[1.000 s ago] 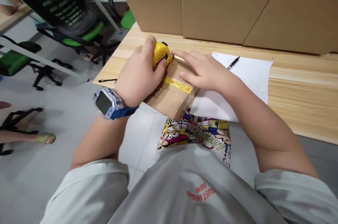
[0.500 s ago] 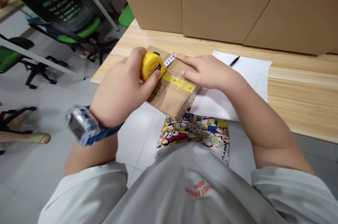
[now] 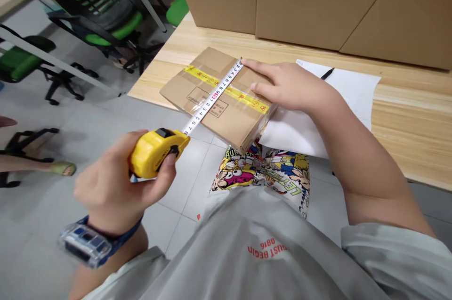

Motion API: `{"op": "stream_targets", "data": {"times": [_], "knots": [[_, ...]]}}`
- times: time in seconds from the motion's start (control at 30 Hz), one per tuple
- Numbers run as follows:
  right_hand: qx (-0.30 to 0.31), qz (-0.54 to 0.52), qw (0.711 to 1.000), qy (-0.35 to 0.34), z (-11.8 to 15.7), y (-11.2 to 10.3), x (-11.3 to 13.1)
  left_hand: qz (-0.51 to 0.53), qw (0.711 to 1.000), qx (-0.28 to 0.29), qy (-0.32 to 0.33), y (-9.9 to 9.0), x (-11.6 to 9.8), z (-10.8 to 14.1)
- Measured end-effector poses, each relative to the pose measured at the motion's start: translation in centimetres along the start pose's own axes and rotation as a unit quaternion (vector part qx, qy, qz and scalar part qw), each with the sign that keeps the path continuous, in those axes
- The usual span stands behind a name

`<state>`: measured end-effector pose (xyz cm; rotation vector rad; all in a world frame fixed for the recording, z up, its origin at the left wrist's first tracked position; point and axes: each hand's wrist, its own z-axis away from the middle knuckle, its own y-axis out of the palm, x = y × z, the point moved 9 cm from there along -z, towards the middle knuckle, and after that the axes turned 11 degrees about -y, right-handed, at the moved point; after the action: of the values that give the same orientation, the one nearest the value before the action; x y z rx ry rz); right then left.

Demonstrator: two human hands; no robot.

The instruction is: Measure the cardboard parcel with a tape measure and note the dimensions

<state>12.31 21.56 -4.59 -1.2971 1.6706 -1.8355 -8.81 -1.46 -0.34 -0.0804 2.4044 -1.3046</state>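
Numbered tape measure [image 3: 155,153] pinched in L hand's [image 3: 109,191] grip; R hand [image 3: 291,85] spread on carton [image 3: 215,97].

bright even light, soft shadows, bowed edges

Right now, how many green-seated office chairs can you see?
3: a green-seated black chair at far left, a black mesh-backed one beside it, a third green seat farther back. Others may be hidden.
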Motion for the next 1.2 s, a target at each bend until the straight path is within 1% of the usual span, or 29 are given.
{"op": "stream_targets", "data": {"times": [0.07, 0.1, 0.2, 0.27, 0.33, 0.4, 0.43, 0.47, 0.5, 0.53, 0.57, 0.63, 0.7, 0.77, 0.83, 0.9, 0.93, 1.0, 1.1, 1.17, 1.2], "knots": [[0.000, -0.004, 1.000, 0.004, 0.0, 0.0, -0.1, -0.060, 0.996, -0.056, 0.035, -0.2, -0.4, 0.5], [0.000, -0.006, 1.000, 0.002, 0.0, 0.1, -0.1, -0.074, 0.993, -0.070, 0.057, -0.2, -0.8, 0.6], [-0.002, -0.009, 1.000, -0.005, 0.0, 0.0, -0.1, -0.046, 0.990, -0.061, 0.122, 0.3, -2.4, -0.1], [0.000, -0.007, 1.000, -0.005, 0.0, 0.1, 0.0, -0.031, 0.987, -0.050, 0.153, 0.7, -3.8, -1.4], [0.003, -0.002, 1.000, -0.002, 0.0, 0.1, 0.0, -0.037, 0.982, -0.038, 0.180, 1.4, -5.8, -3.2], [0.009, 0.004, 1.000, 0.003, 0.0, 0.2, 0.1, -0.071, 0.980, 0.015, 0.185, 3.0, -8.0, -5.4], [0.010, 0.005, 1.000, 0.006, 0.0, 0.2, 0.1, -0.100, 0.979, 0.057, 0.170, 4.2, -9.0, -6.5], [0.009, 0.006, 1.000, 0.007, 0.0, 0.1, 0.1, -0.137, 0.975, 0.108, 0.135, 5.6, -9.7, -7.8], [0.008, 0.006, 1.000, 0.006, -0.1, 0.1, 0.2, -0.165, 0.969, 0.146, 0.114, 6.7, -10.5, -8.7], [0.007, 0.005, 1.000, 0.004, -0.1, 0.1, 0.3, -0.186, 0.960, 0.178, 0.108, 7.7, -11.5, -9.5], [0.007, 0.004, 1.000, 0.003, -0.1, 0.1, 0.3, -0.194, 0.956, 0.195, 0.101, 8.4, -12.4, -10.4], [0.005, 0.001, 1.000, 0.007, -0.1, 0.1, 0.4, -0.194, 0.954, 0.203, 0.105, 9.5, -14.1, -11.8], [-0.008, -0.009, 1.000, 0.017, 0.1, 0.2, 0.3, -0.198, 0.953, 0.204, 0.108, 10.5, -15.0, -12.8], [-0.039, -0.024, 0.998, 0.031, 0.4, 0.2, 0.1, -0.203, 0.952, 0.208, 0.096, 11.5, -14.9, -13.2], [-0.078, -0.049, 0.995, 0.050, 0.9, 0.3, -0.4, -0.189, 0.958, 0.203, 0.076, 11.9, -14.3, -13.1], [-0.109, -0.078, 0.988, 0.070, 1.4, 0.3, -1.0, -0.150, 0.969, 0.183, 0.077, 11.7, -13.8, -12.5], [-0.115, -0.095, 0.986, 0.078, 1.7, 0.4, -1.4, -0.127, 0.974, 0.167, 0.081, 11.4, -13.5, -12.1], [-0.100, -0.130, 0.982, 0.090, 2.0, 0.8, -2.0, -0.086, 0.982, 0.142, 0.087, 10.9, -12.6, -11.2], [-0.018, -0.176, 0.979, 0.099, 2.4, 1.8, -2.6, -0.053, 0.986, 0.135, 0.077, 10.6, -11.1, -10.1], [0.020, -0.170, 0.981, 0.092, 2.8, 2.0, -2.9, -0.029, 0.989, 0.129, 0.063, 10.5, -10.3, -9.8], [0.016, -0.151, 0.985, 0.079, 2.8, 1.7, -2.9, -0.012, 0.991, 0.121, 0.061, 10.4, -10.1, -9.6]]}}
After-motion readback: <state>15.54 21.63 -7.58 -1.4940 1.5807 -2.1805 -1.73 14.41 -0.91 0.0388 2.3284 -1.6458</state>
